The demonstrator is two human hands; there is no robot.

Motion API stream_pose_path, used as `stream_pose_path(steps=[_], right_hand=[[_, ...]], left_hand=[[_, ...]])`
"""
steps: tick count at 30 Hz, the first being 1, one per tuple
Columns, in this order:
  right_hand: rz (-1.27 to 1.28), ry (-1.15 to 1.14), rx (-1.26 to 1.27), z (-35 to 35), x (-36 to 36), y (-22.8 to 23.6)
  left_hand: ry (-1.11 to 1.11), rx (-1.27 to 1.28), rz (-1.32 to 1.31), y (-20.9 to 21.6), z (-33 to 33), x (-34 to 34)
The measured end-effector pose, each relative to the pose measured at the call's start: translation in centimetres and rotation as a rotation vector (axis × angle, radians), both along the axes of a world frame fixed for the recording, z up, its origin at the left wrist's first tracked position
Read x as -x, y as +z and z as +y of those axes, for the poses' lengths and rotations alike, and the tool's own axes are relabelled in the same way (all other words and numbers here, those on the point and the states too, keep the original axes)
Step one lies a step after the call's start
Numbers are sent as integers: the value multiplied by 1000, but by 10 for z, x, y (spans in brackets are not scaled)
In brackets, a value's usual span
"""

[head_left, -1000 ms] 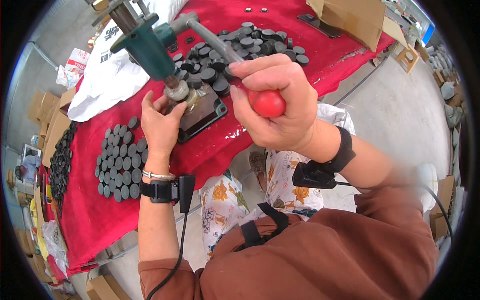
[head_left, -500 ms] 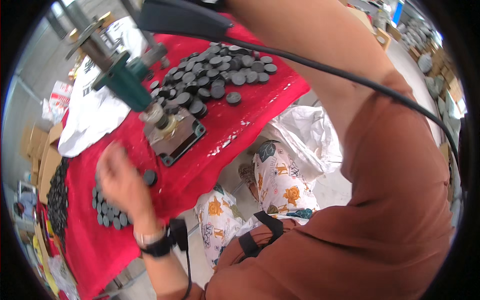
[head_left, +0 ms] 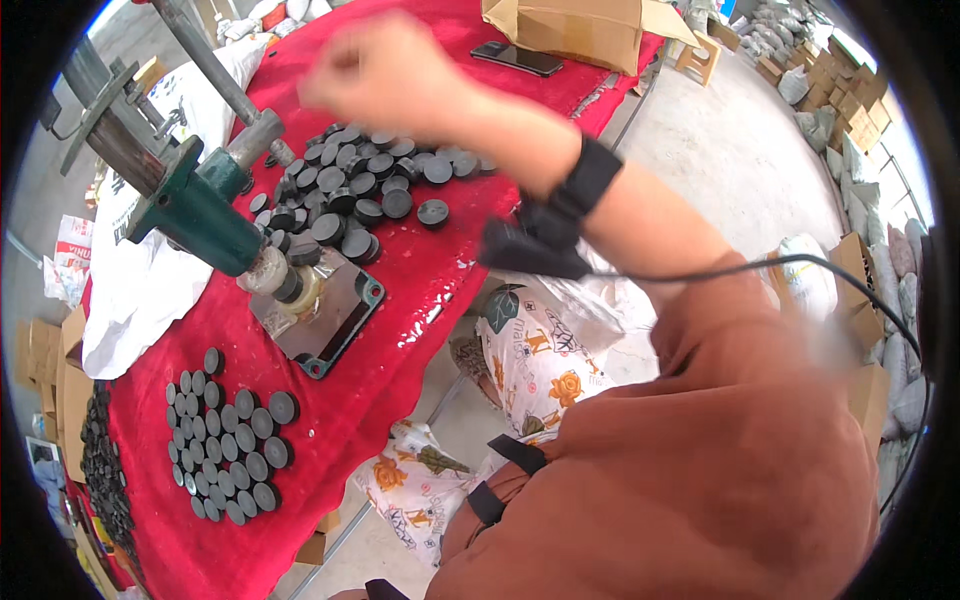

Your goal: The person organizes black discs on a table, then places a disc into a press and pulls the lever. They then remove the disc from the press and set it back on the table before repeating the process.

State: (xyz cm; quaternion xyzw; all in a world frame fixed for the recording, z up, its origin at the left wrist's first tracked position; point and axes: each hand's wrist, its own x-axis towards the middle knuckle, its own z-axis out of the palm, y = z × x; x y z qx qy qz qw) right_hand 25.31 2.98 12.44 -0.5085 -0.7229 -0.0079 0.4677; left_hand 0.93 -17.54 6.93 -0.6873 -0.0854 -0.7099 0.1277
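My right hand (head_left: 385, 80) is raised over the red-covered table, above the far edge of a loose pile of round black discs (head_left: 330, 178). Its fingers are bent but smeared by motion, so whether they hold anything cannot be told. Left of it stands a hand press with a green body (head_left: 205, 215) and a metal base plate (head_left: 325, 320). Under the press head, a dark disc (head_left: 288, 287) sits between pale, translucent plastic pieces. Nearer me, a group of discs (head_left: 228, 442) lies side by side in close rows. My left hand is out of view.
An open cardboard box (head_left: 575, 28) and a black phone (head_left: 517, 58) lie at the table's far right. White sacking (head_left: 150, 300) lies behind the press, and a heap of small black pieces (head_left: 103, 470) at the left edge. A cable (head_left: 720, 268) trails from my right wrist.
My right hand has come down into view from beyond the top edge. My left hand has drawn back out of view from over the grouped discs, which now show fully.
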Motion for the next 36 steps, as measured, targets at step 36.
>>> stream_pose_path(steps=[36], right_hand=[[-579,370,-100,-16,-23,-114]], left_hand=[[-28,-60,49,11,-11,-13]])
